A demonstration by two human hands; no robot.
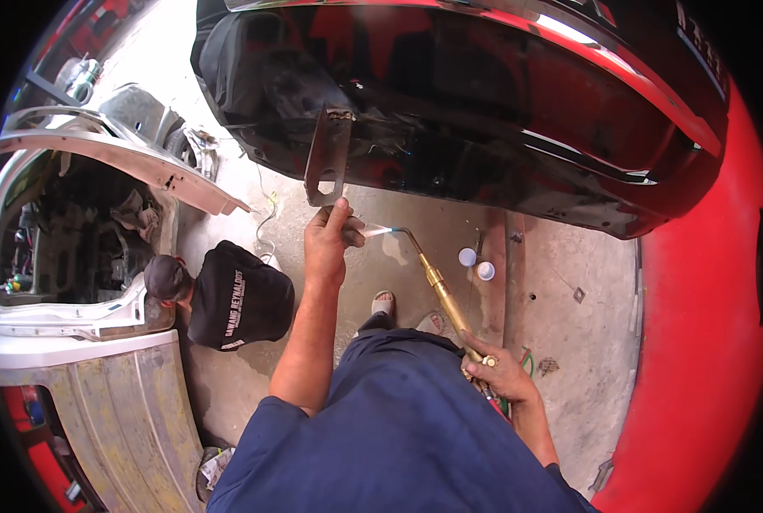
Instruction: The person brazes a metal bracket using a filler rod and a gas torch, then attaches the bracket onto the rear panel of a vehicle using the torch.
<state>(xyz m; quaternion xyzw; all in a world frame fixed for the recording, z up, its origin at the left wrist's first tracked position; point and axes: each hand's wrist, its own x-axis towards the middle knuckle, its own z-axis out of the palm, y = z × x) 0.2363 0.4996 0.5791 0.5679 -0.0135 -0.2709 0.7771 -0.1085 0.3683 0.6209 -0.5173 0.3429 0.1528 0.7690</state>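
My left hand [327, 244] is closed at the lower end of a bent metal bracket [338, 150], its thumb up against the bracket's edge. The bracket's upper end meets a glossy black car body panel [450, 111]; a rough, pale patch shows where they join. Wrapped round the handle of a brass gas torch [439, 291], my right hand [501, 374] holds it slanting up to the left. From its curved tip a bluish-white flame [380, 231] points at the fingers of my left hand and the space just below the bracket.
A person in a black shirt [240, 299] and cap crouches at left, beside a stripped white vehicle body [73, 333]. Two small white containers [485, 271] stand on the concrete floor [569, 342]. A red vehicle surface [706, 342] curves along the right. Hoses [497, 402] trail by my right hand.
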